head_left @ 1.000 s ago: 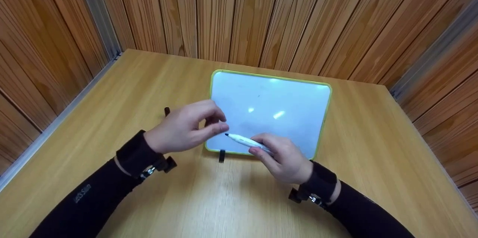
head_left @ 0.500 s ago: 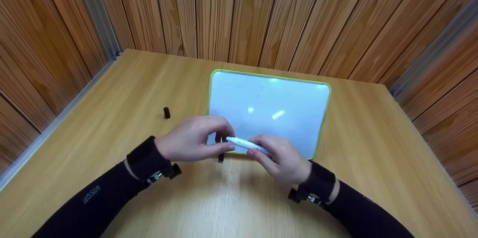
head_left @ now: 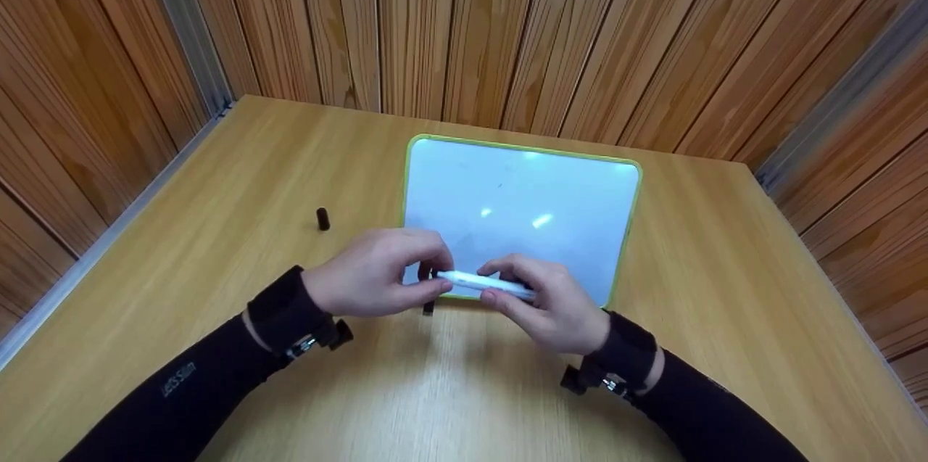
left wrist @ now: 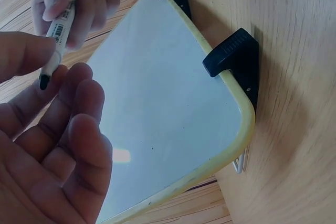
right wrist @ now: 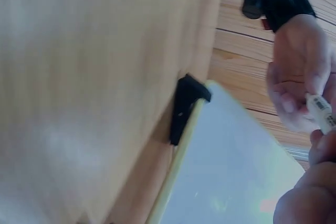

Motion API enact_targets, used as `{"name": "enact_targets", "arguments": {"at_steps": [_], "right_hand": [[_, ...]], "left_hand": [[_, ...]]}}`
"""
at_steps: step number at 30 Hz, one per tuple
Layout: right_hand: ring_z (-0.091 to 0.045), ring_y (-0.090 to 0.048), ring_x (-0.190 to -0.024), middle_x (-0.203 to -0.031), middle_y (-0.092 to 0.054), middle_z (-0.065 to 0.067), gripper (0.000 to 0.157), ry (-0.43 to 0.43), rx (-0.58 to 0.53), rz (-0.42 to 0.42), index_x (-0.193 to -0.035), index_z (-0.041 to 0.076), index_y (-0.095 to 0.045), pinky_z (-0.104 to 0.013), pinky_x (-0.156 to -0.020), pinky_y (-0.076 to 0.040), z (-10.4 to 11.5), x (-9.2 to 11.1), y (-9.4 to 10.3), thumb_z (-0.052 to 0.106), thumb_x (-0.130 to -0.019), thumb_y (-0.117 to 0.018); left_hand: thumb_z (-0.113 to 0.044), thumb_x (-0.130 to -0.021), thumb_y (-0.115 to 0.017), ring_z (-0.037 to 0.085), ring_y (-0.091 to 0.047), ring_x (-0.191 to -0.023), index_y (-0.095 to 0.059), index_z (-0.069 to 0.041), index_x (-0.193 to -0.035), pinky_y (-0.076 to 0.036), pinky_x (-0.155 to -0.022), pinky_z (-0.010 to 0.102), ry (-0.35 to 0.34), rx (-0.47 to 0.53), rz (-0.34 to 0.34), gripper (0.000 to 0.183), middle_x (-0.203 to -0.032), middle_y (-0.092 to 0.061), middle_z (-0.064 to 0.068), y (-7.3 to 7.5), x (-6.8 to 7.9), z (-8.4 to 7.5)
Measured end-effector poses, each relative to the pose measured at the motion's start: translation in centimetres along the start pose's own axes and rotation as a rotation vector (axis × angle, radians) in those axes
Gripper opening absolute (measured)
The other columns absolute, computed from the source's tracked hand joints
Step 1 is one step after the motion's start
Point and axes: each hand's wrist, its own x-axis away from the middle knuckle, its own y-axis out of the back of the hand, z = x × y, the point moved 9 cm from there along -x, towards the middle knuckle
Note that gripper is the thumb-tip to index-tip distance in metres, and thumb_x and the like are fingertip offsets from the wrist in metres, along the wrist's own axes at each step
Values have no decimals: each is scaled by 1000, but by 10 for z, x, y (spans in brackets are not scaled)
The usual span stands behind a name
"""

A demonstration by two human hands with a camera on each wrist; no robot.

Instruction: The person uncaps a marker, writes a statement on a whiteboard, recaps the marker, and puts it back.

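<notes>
A white marker (head_left: pixel 487 282) with a black tip (left wrist: pixel 44 82) lies roughly level between my hands, above the front edge of the whiteboard (head_left: pixel 522 194). My right hand (head_left: pixel 547 302) grips its rear end between thumb and curled fingers. With thumb and forefinger, my left hand (head_left: pixel 384 270) pinches the front end, just behind the tip; its other fingers are bent loosely beside it in the left wrist view. On the table to the left, apart from both hands, is a small black cylinder (head_left: pixel 322 218) that looks like the marker's cap.
The whiteboard has a yellow-green frame and leans back on black feet, one foot (left wrist: pixel 233 56) close by the left hand. The wooden table (head_left: pixel 239 179) runs back to wood-panelled walls (head_left: pixel 478 27).
My left hand has come down and to the right and taken hold of the marker's tip end. The marker has tilted slightly more level, while the right hand has stayed nearly in place.
</notes>
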Motion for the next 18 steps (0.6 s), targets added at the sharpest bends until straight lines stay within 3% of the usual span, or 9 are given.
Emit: {"name": "enact_targets", "arguments": {"at_steps": [3, 10, 15, 18], "right_hand": [[-8, -46, -60, -94, -72, -9, 27, -28, -101, -28, -127, 3, -73, -22, -51, -41, 0, 0, 5, -9, -103, -72], [-11, -65, -84, -104, -76, -13, 23, -92, -269, -109, -123, -3, -75, -24, -67, -55, -1, 2, 14, -10, -102, -69], [-15, -63, -68, -99, -72, -5, 20, -105, -360, -118, -123, -7, -73, -33, -48, -53, -2, 3, 14, -9, -104, -69], [-22, -58, -58, -89, -70, -8, 17, -100, -373, -100, -123, -6, -72, -38, -40, -47, -2, 4, 11, -5, -106, -68]], "left_hand": [[-21, -108, -76, 9, -57, -79, -73, -14, -110, -49, -66, 29, 9, -1, 1, 8, -96, -70, -7, 0, 0, 1], [-21, -107, -77, 10, -65, -83, -73, -15, -108, -61, -69, 34, 10, 16, -31, 8, -93, -69, -7, -3, 0, 0], [-20, -106, -78, 16, -68, -83, -73, -14, -106, -61, -70, 34, -9, 33, -61, 8, -93, -69, -6, -6, -2, -5], [-19, -106, -78, 17, -68, -83, -74, -14, -107, -59, -68, 32, -25, 37, -62, 7, -94, -70, -5, -10, -4, -8]]}}
